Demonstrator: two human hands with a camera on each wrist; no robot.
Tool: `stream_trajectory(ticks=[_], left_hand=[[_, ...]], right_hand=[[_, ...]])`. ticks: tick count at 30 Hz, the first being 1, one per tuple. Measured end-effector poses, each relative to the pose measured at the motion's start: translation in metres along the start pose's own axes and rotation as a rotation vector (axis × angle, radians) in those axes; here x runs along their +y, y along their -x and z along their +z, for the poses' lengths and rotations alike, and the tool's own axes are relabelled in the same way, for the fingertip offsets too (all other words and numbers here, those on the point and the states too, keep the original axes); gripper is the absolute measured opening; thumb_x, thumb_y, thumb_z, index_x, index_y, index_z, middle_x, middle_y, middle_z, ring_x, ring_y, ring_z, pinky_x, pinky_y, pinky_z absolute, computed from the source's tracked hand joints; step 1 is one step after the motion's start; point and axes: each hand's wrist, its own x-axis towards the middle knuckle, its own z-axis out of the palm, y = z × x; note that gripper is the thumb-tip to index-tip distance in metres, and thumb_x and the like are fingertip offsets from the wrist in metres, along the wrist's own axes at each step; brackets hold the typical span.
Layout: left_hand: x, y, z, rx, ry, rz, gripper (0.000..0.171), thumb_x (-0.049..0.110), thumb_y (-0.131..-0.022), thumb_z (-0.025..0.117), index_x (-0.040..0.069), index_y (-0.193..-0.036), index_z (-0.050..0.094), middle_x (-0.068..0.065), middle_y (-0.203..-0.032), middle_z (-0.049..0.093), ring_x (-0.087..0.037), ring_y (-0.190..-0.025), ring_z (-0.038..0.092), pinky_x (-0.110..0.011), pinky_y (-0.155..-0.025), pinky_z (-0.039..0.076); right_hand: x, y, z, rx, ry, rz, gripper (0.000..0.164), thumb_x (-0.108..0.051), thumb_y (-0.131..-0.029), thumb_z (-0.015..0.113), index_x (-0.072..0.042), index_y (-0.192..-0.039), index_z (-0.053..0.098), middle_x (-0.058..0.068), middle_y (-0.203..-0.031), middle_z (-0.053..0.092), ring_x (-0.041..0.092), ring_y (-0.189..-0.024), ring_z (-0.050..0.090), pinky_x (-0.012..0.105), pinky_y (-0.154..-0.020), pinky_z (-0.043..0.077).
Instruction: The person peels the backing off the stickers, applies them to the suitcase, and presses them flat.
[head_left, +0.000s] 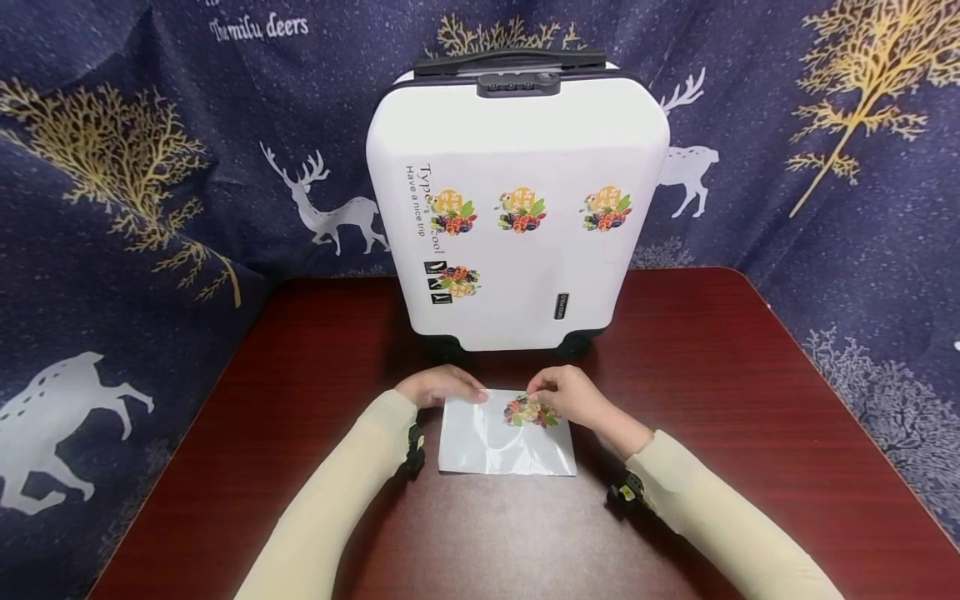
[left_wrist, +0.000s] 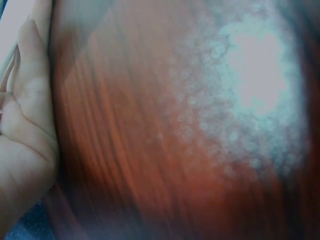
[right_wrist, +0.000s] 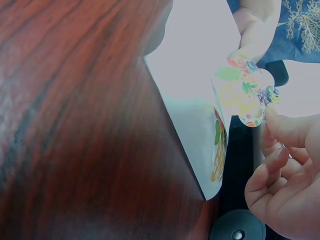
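A white glossy sticker sheet (head_left: pixel 487 442) lies on the table in front of the suitcase. My left hand (head_left: pixel 444 386) holds its far left edge, thumb on top; the left wrist view shows that hand (left_wrist: pixel 25 125) only at its left border. My right hand (head_left: pixel 573 396) pinches a fruit sticker (head_left: pixel 528 411) at the far right part of the sheet. In the right wrist view the sticker (right_wrist: pixel 245 92) stands partly lifted between thumb and fingertips. Another patch of fruit print (right_wrist: pixel 218 145) shows on the sheet near its corner.
A white suitcase (head_left: pixel 517 250) stands upright at the back of the red-brown table (head_left: pixel 315 350), with several fruit stickers on its front, such as one sticker (head_left: pixel 522 209) in the upper middle. Behind it hangs a dark blue cloth (head_left: pixel 300 100) with deer and trees.
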Motion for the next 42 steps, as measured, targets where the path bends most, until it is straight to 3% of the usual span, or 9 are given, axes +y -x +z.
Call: stream_trajectory(ticks=[16, 27, 34, 42], left_hand=[[0.000, 0.000, 0.000, 0.014, -0.012, -0.013, 0.035, 0.021, -0.090, 0.071, 0.001, -0.119, 0.069, -0.011, -0.113, 0.072, -0.013, -0.091, 0.065, -0.031, -0.088, 0.056], [-0.001, 0.000, -0.001, 0.007, -0.014, 0.002, 0.036, 0.020, -0.090, 0.070, 0.000, -0.120, 0.068, -0.011, -0.115, 0.071, -0.014, -0.095, 0.064, -0.032, -0.090, 0.055], [-0.001, -0.002, -0.001, 0.000, -0.006, -0.007, 0.036, 0.021, -0.091, 0.070, 0.000, -0.121, 0.068, -0.011, -0.115, 0.071, -0.014, -0.095, 0.064, -0.032, -0.090, 0.055], [-0.001, 0.000, -0.003, -0.010, 0.009, 0.006, 0.036, 0.019, -0.091, 0.069, -0.001, -0.121, 0.067, -0.010, -0.110, 0.072, -0.013, -0.091, 0.064, -0.030, -0.085, 0.056]], right_hand=[[0.005, 0.006, -0.008, 0.024, -0.044, -0.043, 0.005, -0.007, -0.089, 0.070, -0.007, -0.086, 0.073, 0.006, -0.086, 0.072, 0.012, -0.078, 0.056, 0.025, -0.070, 0.049], [-0.001, 0.009, -0.020, 0.093, -0.108, -0.014, 0.005, -0.011, -0.090, 0.071, -0.007, -0.090, 0.073, 0.010, -0.094, 0.073, 0.016, -0.086, 0.058, 0.028, -0.075, 0.048], [-0.009, 0.011, -0.029, 0.114, -0.228, 0.023, 0.010, -0.011, -0.090, 0.070, -0.004, -0.096, 0.072, 0.012, -0.094, 0.072, 0.014, -0.077, 0.056, 0.024, -0.069, 0.049], [-0.014, 0.009, -0.036, 0.153, -0.243, -0.051, 0.009, -0.012, -0.089, 0.071, -0.005, -0.095, 0.073, 0.007, -0.086, 0.071, 0.009, -0.069, 0.054, 0.022, -0.063, 0.047]])
